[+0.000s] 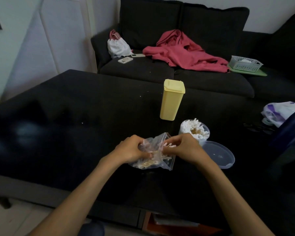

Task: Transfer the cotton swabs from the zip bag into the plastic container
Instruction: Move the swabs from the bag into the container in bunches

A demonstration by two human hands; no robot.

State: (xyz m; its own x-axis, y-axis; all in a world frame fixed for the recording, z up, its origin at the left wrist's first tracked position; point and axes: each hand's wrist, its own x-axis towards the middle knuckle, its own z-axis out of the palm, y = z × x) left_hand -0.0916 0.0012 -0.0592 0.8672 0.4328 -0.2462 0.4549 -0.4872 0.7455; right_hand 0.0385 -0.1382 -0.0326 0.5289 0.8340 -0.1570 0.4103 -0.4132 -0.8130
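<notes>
Zip bag: the clear, crinkled plastic zip bag (pixel 152 154) lies on the black table (pixel 75 108) between the two hands, its mouth turned up and toward the right so it can be reached into.
Left hand: the left hand (pixel 129 149) grips the bag's left side with curled fingers, likely to pin it down and keep the mouth apart.
Right hand: the right hand (pixel 182 147) pinches a small bunch of wooden-stemmed cotton swabs (pixel 169 146) at the bag's opening; the fingertips are partly hidden, so how many swabs it has is hard to say.
Swabs left: a loose heap of swabs shows through the bag's lower part, so the bag is not yet empty.
Container: the round clear plastic container (pixel 194 131) stands just beyond the right hand, open and already crowded with white swab tips, near enough for short carries.
Lid: its clear round lid (pixel 218 155) lies flat beside it, to the right of the right wrist, out of the path.
Yellow box: a tall pale-yellow plastic box (pixel 171 99) stands further back, apart from the work.
Stage: judged well along, with a few handfuls left.
</notes>
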